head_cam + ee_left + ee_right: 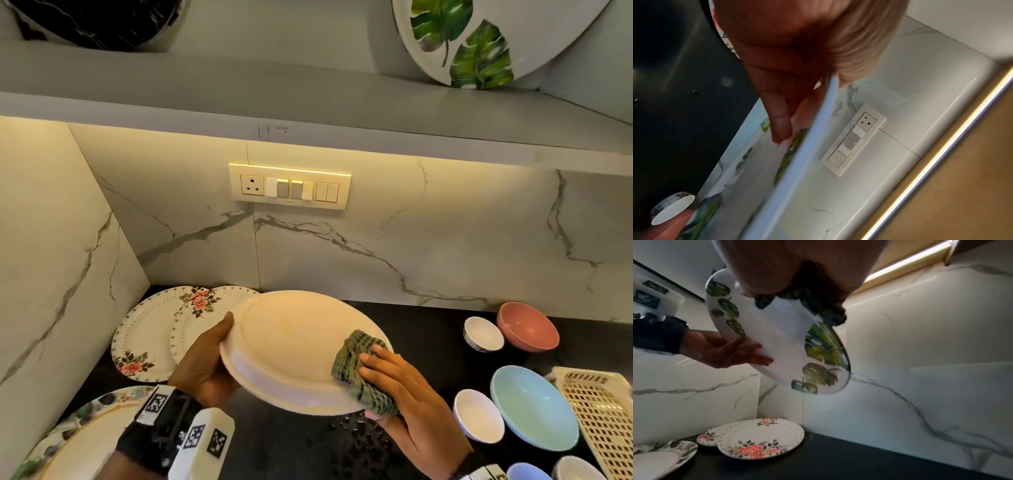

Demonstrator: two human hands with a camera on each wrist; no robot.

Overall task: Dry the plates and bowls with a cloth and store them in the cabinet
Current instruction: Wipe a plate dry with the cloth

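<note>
A large white plate (291,349) hangs tilted above the black counter with its plain underside toward me. The right wrist view shows its green-leaf face (777,337). My left hand (205,359) grips its left rim, thumb on the back and fingers under the face (725,352). A green checked cloth (359,356) is folded over the plate's right rim. My right hand (400,387) pinches it there, fingers on top of the cloth. The left wrist view shows the left hand's fingers (781,126) against the plate's edge (797,162).
Two rose plates (154,339) and a leaf-rimmed plate (85,435) lie on the counter at the left. Pink (527,325), light-blue (534,407) and small white bowls (478,414) stand at the right beside a cream basket (603,418). Water drops (352,431) sit below the plate. A shelf (308,102) above holds a leaf plate (479,44).
</note>
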